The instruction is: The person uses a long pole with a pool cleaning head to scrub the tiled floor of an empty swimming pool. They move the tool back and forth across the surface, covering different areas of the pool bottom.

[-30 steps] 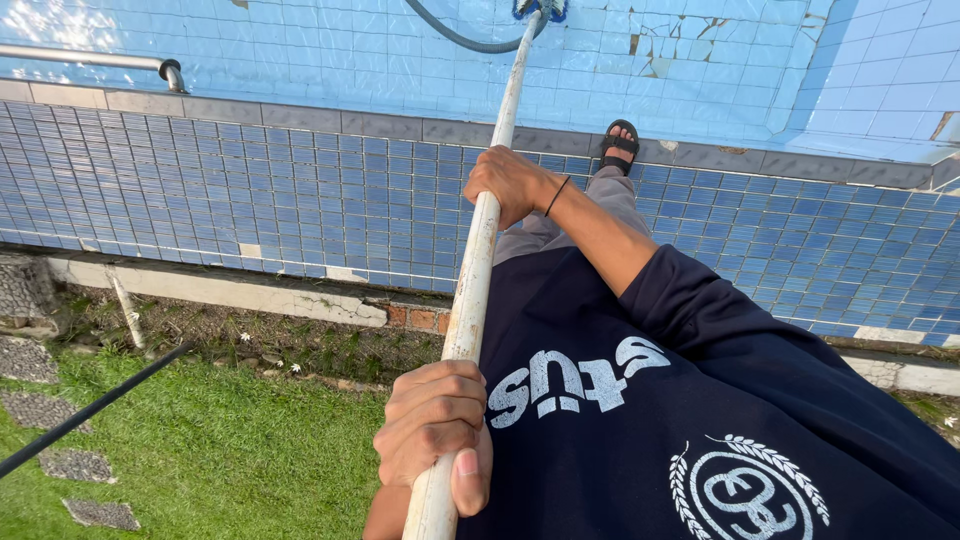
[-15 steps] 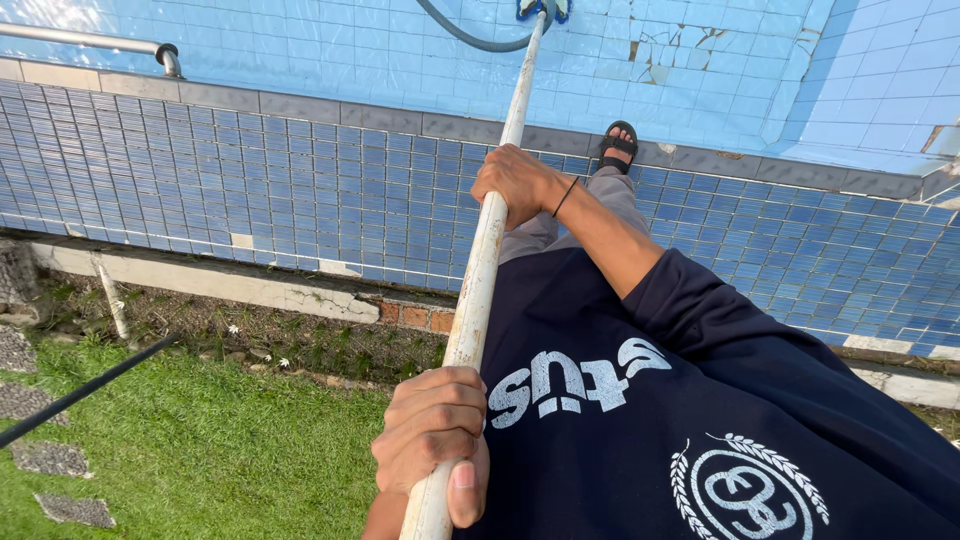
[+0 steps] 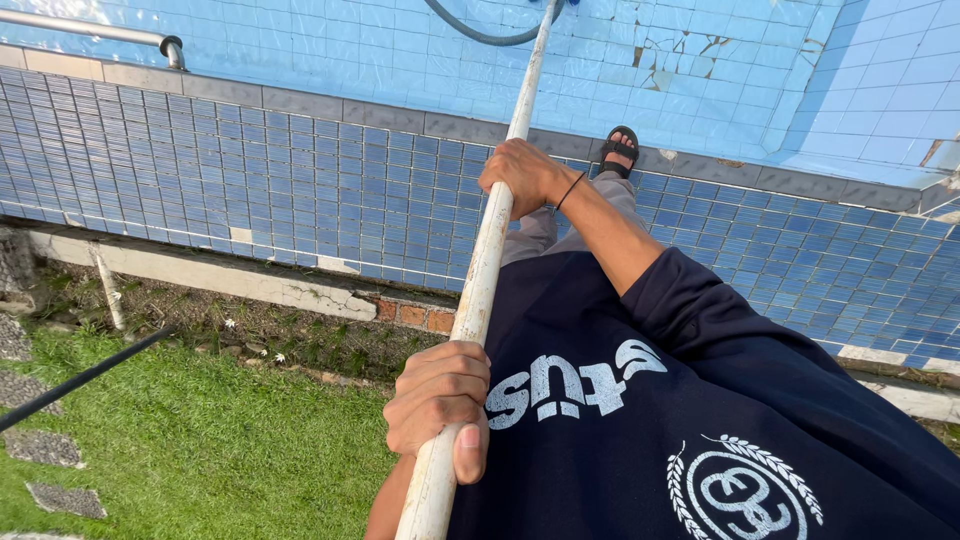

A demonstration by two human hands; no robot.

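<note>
Both hands (image 3: 440, 400) grip one long, scuffed white pole (image 3: 488, 255).

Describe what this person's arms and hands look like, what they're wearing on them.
Both hands are bare, no gloves. The right hand has a thin black band at the wrist, and its dark navy sleeve is pushed up the forearm. The left hand shows no ring or band.

navy sweatshirt (image 3: 700, 400) with white print and crest — grey trousers (image 3: 545, 225), black sandal (image 3: 620, 150), thin black wristband (image 3: 570, 190).
</note>
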